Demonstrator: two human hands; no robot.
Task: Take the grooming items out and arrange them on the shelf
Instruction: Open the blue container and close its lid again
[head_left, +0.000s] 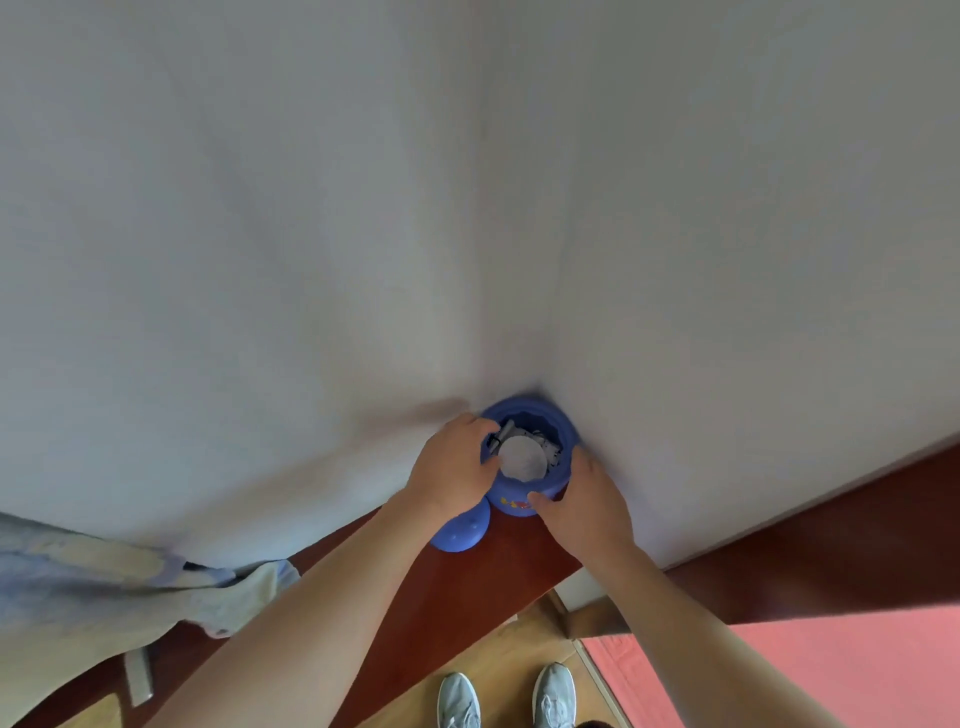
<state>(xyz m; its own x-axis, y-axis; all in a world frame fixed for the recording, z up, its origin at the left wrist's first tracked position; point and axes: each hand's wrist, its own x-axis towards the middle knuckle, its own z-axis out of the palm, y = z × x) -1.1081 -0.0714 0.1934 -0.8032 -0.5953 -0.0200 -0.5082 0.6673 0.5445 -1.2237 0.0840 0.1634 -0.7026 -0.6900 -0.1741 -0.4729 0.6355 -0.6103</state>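
A round blue jar (540, 415) stands open on a dark red wooden shelf (467, 587), pushed into the corner of two white walls. Inside it lie a round white pad or lid (522, 456) and some dark grey grooming items (504, 430). My left hand (452, 462) reaches over the jar's left rim, its fingers curled round a dark grey item at the rim. My right hand (582, 499) holds the jar's right and front side, thumb on the front. The jar's blue lid (462, 530) lies on the shelf just left of the jar, partly under my left wrist.
A pale blue and cream cloth (104, 577) is draped over the shelf at the left. A small grey block (139, 675) lies under it. Below the shelf are a wooden floor, a pink mat (831, 670) and my two grey shoes (506, 699).
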